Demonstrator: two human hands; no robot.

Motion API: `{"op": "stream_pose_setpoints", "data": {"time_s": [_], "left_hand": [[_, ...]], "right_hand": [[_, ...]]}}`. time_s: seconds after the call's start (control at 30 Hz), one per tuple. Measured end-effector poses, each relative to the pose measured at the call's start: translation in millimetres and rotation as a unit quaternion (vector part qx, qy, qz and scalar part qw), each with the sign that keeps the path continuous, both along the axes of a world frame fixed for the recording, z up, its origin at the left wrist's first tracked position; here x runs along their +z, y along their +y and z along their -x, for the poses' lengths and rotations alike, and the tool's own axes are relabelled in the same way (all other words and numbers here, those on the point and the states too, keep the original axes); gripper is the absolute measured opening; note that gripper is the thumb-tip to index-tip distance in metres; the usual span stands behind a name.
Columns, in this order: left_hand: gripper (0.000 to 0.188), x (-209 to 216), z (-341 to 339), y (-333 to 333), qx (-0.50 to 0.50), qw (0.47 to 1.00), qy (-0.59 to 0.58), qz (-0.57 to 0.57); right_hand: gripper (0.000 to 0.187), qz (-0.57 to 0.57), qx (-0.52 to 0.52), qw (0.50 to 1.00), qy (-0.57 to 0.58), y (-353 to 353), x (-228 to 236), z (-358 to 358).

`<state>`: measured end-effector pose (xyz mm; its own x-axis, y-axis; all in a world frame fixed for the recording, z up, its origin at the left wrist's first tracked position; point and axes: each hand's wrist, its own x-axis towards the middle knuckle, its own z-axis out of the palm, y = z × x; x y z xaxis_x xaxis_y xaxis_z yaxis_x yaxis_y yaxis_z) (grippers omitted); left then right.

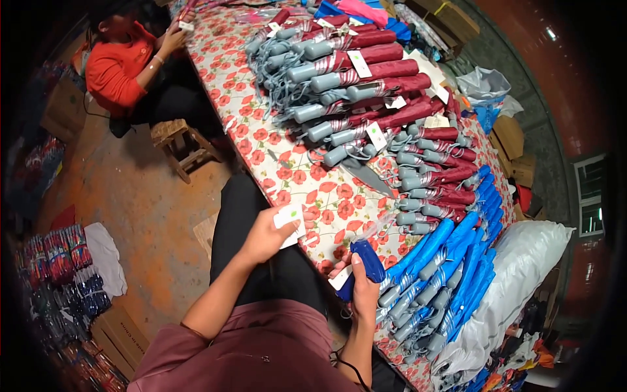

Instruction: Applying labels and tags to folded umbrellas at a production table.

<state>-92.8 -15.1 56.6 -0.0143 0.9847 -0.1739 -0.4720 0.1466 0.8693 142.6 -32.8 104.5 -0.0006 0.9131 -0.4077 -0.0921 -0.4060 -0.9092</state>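
Note:
My left hand (263, 236) pinches a white card tag (291, 225) with a green dot, over the near edge of the table. It may be a small stack; I cannot tell. To its right, my right hand (363, 287) is wrapped round a dark blue handheld tool (369, 261) that looks like a tagging gun. A small white label (340, 277) shows beside its handle. Beyond the hands lies a big pile of folded dark red umbrellas (385, 72) with grey handles, several with white tags. Bright blue folded umbrellas (444, 261) lie right of my right hand.
A red flower-patterned cloth covers the table (287, 173). A grey blade-like object (369, 178) lies by the umbrellas. At the far left a person in red (121, 72) sits near a wooden stool (179, 140). A large white sack (516, 281) stands right; bundled goods (59, 261) lie left.

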Motion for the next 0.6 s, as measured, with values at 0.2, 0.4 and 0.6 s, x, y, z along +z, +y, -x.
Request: {"op": "stream_pose_setpoints", "data": {"time_s": [0.2,0.4,0.6], "left_hand": [[0.024,11,-17,-31,0.042,0.974,0.223,0.021],[0.03,46,-34,-43,0.08,0.982,0.15,0.079],[0.02,46,-41,-54,0.068,0.98,0.186,0.026]], "right_hand": [[0.023,-0.048,0.069,0.996,0.024,-4,9,11],[0.027,-0.131,0.103,0.986,0.004,-28,14,6],[0.04,-0.139,0.175,0.974,-0.017,-34,0,-11]]}}
